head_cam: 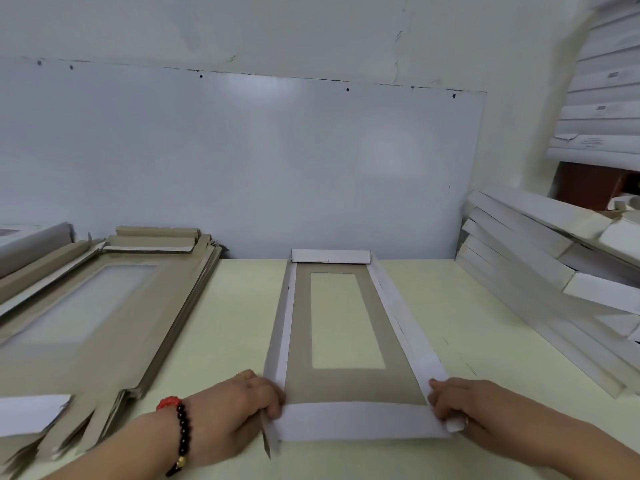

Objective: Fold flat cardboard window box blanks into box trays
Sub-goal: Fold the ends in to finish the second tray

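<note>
A long cardboard window box blank (pixel 301 323) lies lengthwise on the pale table (pixel 235 323), grey side up, with a rectangular window (pixel 346 320) in its middle. Its white long side flaps are raised and its far end flap (pixel 330 256) is folded up. The near white end flap (pixel 360 422) stands folded toward me. My left hand (pixel 239 407) grips the blank's near left corner. My right hand (pixel 464 407) grips the near right corner, thumb on the white flap.
A stack of flat grey blanks (pixel 104 306) lies on the left of the table. Folded white trays (pixel 540 271) are piled at the right, leaning against the wall side. A white board (pixel 242 161) backs the table.
</note>
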### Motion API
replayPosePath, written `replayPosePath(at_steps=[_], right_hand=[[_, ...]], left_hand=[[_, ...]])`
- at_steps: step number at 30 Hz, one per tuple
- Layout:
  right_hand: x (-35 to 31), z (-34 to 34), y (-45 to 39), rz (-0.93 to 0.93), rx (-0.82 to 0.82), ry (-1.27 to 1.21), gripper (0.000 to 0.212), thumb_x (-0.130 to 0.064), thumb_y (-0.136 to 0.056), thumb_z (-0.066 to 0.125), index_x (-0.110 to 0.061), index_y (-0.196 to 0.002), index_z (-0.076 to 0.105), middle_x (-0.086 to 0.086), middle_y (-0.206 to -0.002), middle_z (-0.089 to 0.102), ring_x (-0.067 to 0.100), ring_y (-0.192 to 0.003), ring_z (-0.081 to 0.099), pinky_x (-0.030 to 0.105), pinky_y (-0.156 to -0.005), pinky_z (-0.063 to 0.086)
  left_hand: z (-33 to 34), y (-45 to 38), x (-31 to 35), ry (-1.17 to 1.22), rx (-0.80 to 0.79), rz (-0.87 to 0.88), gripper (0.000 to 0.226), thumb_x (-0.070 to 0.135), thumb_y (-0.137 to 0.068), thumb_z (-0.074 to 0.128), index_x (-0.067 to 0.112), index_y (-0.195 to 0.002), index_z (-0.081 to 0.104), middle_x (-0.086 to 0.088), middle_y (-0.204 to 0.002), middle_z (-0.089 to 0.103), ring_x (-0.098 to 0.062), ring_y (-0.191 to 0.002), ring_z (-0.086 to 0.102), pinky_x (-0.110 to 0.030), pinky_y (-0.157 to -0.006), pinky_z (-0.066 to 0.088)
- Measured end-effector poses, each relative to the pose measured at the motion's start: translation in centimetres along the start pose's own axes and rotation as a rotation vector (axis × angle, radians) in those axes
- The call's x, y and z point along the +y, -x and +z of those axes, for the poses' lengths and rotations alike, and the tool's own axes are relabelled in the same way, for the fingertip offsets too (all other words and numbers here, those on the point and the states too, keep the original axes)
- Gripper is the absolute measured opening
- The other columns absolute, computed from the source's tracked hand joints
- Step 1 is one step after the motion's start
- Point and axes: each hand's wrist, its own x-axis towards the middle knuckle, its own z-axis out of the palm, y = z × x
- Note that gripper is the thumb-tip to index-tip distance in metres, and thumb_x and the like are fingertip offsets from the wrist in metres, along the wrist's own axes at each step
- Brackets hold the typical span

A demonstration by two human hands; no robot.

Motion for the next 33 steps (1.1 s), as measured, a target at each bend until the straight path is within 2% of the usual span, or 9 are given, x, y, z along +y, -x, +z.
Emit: replayPosePath(at_steps=[3, 6, 8, 11, 15, 20, 25, 28, 33], right_hand=[[0.1, -0.5, -0.6, -0.003, -0.050, -0.011, 0.020, -0.027, -0.099, 0.051, -0.023, -0.107, 0.069, -0.015, -0.124, 0.060, -0.020, -0.127, 0.034, 0.008, -0.106, 0.029], [-0.4, -1.2, -1.5, 0.053, -0.091, 0.029, 0.029, -0.036, -0.100, 0.046, -0.021, -0.109, 0.069, -0.011, -0.116, 0.063, -0.004, -0.114, 0.054, 0.015, -0.098, 0.039], [-0.9, -1.4, -2.1, 0.085, -0.132, 0.103, 0.031, -0.039, -0.100, 0.043, -0.018, -0.105, 0.066, -0.007, -0.104, 0.058, 0.006, -0.096, 0.057, 0.022, -0.087, 0.043], [-1.6, -0.9, -2.7, 0.130, -0.153, 0.221, 0.031, -0.040, -0.101, 0.038, -0.019, -0.100, 0.061, -0.009, -0.097, 0.047, 0.010, -0.091, 0.054, 0.025, -0.081, 0.042], [-2.6, -0.1, -3.2, 0.187, -0.136, 0.292, 0.029, -0.036, -0.102, 0.034, -0.019, -0.097, 0.057, -0.010, -0.091, 0.038, 0.013, -0.092, 0.054, 0.025, -0.071, 0.033], [-3.3, 0.4, -3.8, 0.321, -0.147, 0.360, 0.027, -0.030, -0.102, 0.032, -0.018, -0.100, 0.056, -0.007, -0.089, 0.038, 0.014, -0.087, 0.048, 0.027, -0.068, 0.028], [-3.6, 0.7, -4.0, 0.373, -0.171, 0.381, 0.025, -0.024, -0.101, 0.032, -0.018, -0.100, 0.056, -0.005, -0.090, 0.039, 0.017, -0.096, 0.055, 0.026, -0.067, 0.025], [-3.8, 0.7, -4.1, 0.386, -0.169, 0.375, 0.026, -0.025, -0.101, 0.032, -0.019, -0.100, 0.057, -0.006, -0.091, 0.040, 0.016, -0.097, 0.055, 0.026, -0.067, 0.025], [-3.8, 0.7, -4.1, 0.380, -0.156, 0.365, 0.025, -0.027, -0.101, 0.032, -0.020, -0.098, 0.056, -0.007, -0.082, 0.034, 0.017, -0.093, 0.054, 0.026, -0.067, 0.024]], left_hand=[[-0.5, 0.3, -0.4, 0.069, -0.022, -0.030, 0.022, 0.016, -0.092, 0.055, 0.014, -0.108, 0.069, 0.012, -0.120, 0.060, 0.001, -0.114, 0.048, -0.014, -0.099, 0.036], [-1.0, 0.3, -0.4, 0.093, -0.056, -0.037, 0.023, 0.020, -0.093, 0.056, 0.018, -0.110, 0.072, 0.013, -0.123, 0.059, 0.005, -0.118, 0.046, -0.014, -0.101, 0.035], [-0.9, 0.3, -0.2, 0.058, -0.073, -0.009, 0.027, 0.027, -0.096, 0.052, 0.022, -0.114, 0.071, 0.012, -0.126, 0.057, 0.001, -0.120, 0.045, -0.012, -0.101, 0.033], [-0.8, 0.6, 0.4, 0.027, -0.062, 0.047, 0.037, 0.042, -0.098, 0.042, 0.024, -0.115, 0.070, 0.008, -0.126, 0.058, -0.008, -0.116, 0.049, -0.014, -0.099, 0.037], [-1.0, 1.1, 0.3, 0.058, -0.043, 0.048, 0.031, 0.035, -0.098, 0.047, 0.024, -0.115, 0.071, 0.009, -0.124, 0.060, -0.004, -0.116, 0.050, -0.022, -0.100, 0.041], [-1.2, 1.0, 0.1, 0.197, -0.019, -0.029, 0.019, 0.021, -0.088, 0.067, 0.028, -0.103, 0.075, 0.024, -0.114, 0.064, 0.006, -0.117, 0.051, -0.020, -0.099, 0.043], [-1.2, 0.8, 0.6, 0.276, -0.015, -0.052, 0.016, 0.030, -0.087, 0.064, 0.026, -0.097, 0.075, 0.021, -0.109, 0.067, 0.003, -0.113, 0.055, -0.022, -0.095, 0.046], [-1.7, 1.0, 0.9, 0.358, -0.064, -0.106, 0.013, 0.028, -0.090, 0.062, 0.034, -0.098, 0.069, 0.024, -0.108, 0.067, 0.000, -0.113, 0.056, -0.021, -0.096, 0.046], [-1.6, 1.6, 0.8, 0.274, -0.070, -0.106, 0.035, 0.023, -0.095, 0.052, 0.058, -0.094, 0.058, 0.022, -0.115, 0.065, 0.002, -0.112, 0.058, -0.023, -0.097, 0.045]])
